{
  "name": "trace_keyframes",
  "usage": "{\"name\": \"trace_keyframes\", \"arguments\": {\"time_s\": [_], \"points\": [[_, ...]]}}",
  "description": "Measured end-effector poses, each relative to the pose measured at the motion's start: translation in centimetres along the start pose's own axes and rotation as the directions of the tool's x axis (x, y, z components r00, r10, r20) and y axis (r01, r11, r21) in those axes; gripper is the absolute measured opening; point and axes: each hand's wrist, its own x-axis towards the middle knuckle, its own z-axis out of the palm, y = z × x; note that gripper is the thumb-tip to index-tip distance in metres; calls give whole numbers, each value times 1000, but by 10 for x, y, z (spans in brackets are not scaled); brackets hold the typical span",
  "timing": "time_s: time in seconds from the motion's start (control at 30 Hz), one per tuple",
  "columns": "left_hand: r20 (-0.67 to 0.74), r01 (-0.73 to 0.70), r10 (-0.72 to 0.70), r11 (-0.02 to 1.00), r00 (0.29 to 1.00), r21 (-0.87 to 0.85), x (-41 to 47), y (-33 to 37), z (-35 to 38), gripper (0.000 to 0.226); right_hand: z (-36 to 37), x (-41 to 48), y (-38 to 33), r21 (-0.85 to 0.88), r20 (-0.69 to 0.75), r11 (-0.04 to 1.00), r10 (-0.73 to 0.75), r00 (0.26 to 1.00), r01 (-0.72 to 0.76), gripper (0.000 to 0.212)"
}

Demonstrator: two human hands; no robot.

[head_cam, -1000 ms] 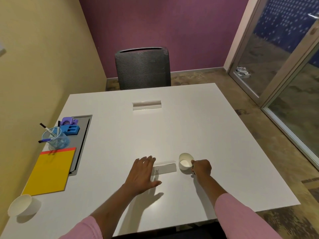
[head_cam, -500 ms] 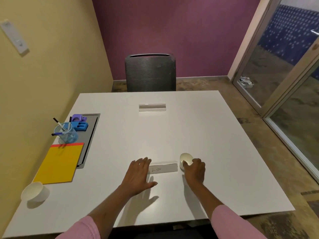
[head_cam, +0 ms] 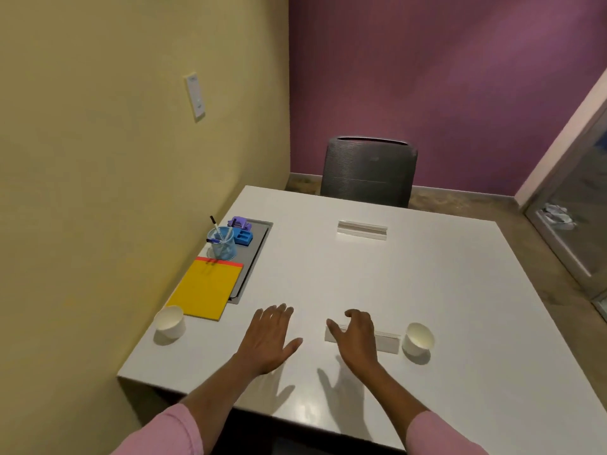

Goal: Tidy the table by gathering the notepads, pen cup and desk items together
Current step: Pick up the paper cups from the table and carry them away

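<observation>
A yellow notepad (head_cam: 206, 288) with a red top strip lies at the left edge of the white table (head_cam: 443, 307). Behind it stands a blue mesh pen cup (head_cam: 223, 244) with pens, then a blue desk item (head_cam: 243, 238) and a purple one (head_cam: 240, 222). My left hand (head_cam: 267, 339) hovers flat with fingers spread, holding nothing. My right hand (head_cam: 356, 339) is open over the left end of a clear name-plate holder (head_cam: 386, 341). A white paper cup (head_cam: 418, 338) stands just right of that holder, apart from my hand.
A second white paper cup (head_cam: 170, 322) stands near the table's front-left corner. Another clear name-plate holder (head_cam: 362, 229) lies at the far middle. A grey inset panel (head_cam: 254, 254) runs beside the notepad. A grey chair (head_cam: 368, 172) faces the far edge; a yellow wall borders the left.
My right hand has let go of the paper cup and moved left over the name-plate holder. My left hand moved left too. The view has turned to the left.
</observation>
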Motion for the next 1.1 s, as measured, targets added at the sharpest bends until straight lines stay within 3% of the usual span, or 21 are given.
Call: {"name": "trace_keyframes", "arguments": {"time_s": [0.17,0.57,0.8,0.97,1.1], "points": [[41,103,-106,992,993,67,-24,-58,-10,78,58,-4,-53,-182,177,970,-126,976,159,68],[86,271,-280,958,956,97,-66,-239,6,87,216,0,-186,-305,414,868,-251,875,393,79],[143,372,-359,926,922,-73,-64,-297,31,101,287,11,-227,-340,485,838,-232,843,426,77],[58,387,-384,898,921,-207,-50,-309,39,93,321,21,-233,-347,502,844,-201,841,409,69],[12,341,-349,907,937,-246,-41,-312,45,75,336,24,-232,-346,513,861,-159,843,373,50]]}}
